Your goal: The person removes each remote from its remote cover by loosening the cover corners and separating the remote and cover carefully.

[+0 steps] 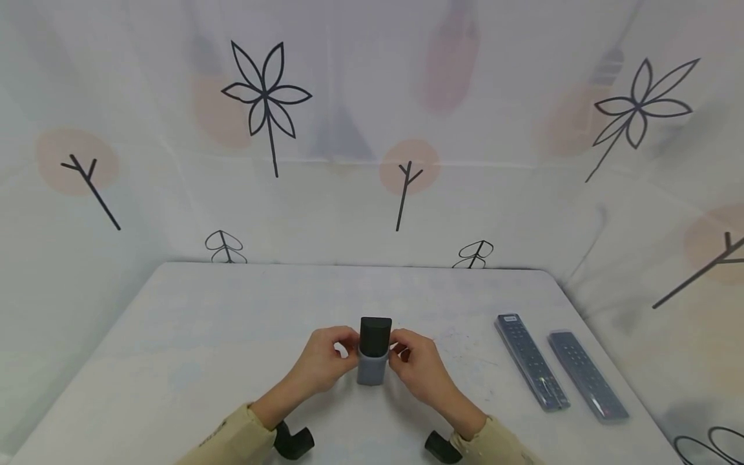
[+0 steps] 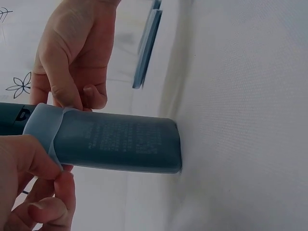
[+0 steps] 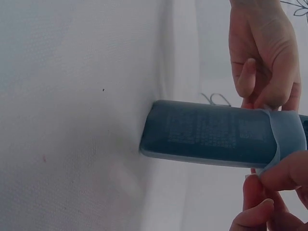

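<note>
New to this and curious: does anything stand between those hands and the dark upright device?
Yes, the translucent cover: the left hand and right hand pinch its folded rim, which lies between them and the dark device. Nothing else visible stands in the way.

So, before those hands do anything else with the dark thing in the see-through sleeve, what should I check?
1. Left hand pinching the sleeve near its edge: ok.
2. Right hand pinching the opposite side: ok.
3. Lower part of the dark device inside the sleeve: ok.
4. Top covered too: not ok, the dark end sticks out.
5. Bottom end resting on the table: cannot tell; it looks very close.
6. Two covered remotes out of the way: ok, both lie off toward the table's right side.
</note>
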`<state>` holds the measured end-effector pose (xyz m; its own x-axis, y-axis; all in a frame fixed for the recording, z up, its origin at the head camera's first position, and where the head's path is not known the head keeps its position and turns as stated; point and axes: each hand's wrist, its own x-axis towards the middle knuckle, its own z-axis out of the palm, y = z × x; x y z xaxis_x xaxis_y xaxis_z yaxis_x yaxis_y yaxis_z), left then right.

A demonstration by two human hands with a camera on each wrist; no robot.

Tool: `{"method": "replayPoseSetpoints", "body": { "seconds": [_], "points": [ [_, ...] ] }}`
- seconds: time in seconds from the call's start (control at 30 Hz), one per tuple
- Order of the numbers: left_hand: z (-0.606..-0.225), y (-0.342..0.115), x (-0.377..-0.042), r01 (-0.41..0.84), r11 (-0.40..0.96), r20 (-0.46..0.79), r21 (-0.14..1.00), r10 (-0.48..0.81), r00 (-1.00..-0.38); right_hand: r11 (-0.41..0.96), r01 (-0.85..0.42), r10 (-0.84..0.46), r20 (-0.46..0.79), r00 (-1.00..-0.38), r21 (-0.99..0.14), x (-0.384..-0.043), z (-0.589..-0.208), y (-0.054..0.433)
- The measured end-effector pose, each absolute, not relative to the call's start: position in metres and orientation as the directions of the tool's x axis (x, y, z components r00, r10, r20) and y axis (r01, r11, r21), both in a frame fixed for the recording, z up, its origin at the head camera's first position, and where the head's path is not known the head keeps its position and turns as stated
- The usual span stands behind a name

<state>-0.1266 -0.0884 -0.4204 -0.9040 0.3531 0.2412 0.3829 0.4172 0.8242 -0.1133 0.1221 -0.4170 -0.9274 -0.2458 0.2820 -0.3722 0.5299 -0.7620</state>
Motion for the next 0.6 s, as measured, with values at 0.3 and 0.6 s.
{"method": "replayPoseSetpoints", "body": {
  "seconds": [0.3, 0.6],
  "points": [
    [-0.4231, -0.0884, -0.127, 0.392, 0.434, 0.244, 0.812, 0.357, -0.902, 0.539, -0.354, -0.261, 0.249, -0.933, -0.764, -0.1161, -0.418, 0.1223],
    [-0.4281, -0.0886, -0.128, 0.435, 0.428, 0.287, 0.792, 0.368, -0.884, 0.54, -0.352, -0.285, 0.227, -0.931, -0.765, -0.1182, -0.4206, 0.1236]
  ]
}}
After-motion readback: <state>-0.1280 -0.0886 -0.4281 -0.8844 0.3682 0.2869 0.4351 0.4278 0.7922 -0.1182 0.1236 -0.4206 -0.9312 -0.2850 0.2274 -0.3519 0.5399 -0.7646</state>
